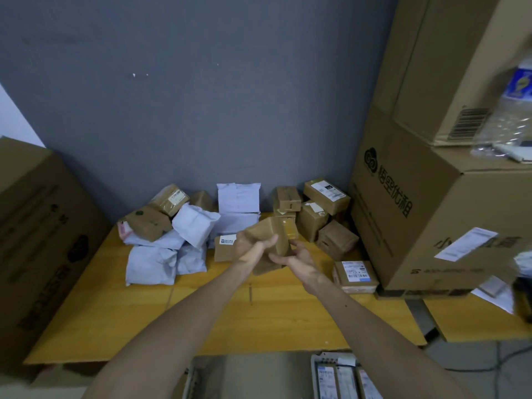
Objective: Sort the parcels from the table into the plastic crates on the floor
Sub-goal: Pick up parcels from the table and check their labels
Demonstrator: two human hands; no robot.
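Observation:
Above the middle of the wooden table (121, 318) both my hands hold one small brown cardboard parcel (275, 233). My left hand (250, 246) grips its left side with the fingers curled over the top. My right hand (299, 259) holds it from below and on the right. Behind it, against the grey wall, lies a heap of parcels: white plastic mailers (152, 263) on the left and brown boxes (328, 194) on the right. A flat labelled parcel (355, 273) lies at the right. A plastic crate (339, 378) with several parcels in it shows at the bottom edge.
Big cardboard cartons (431, 197) stand stacked at the table's right end, and another carton (37, 240) stands at the left. A clear plastic bottle (515, 110) is blurred at the far right. Bare tabletop lies in front of the heap.

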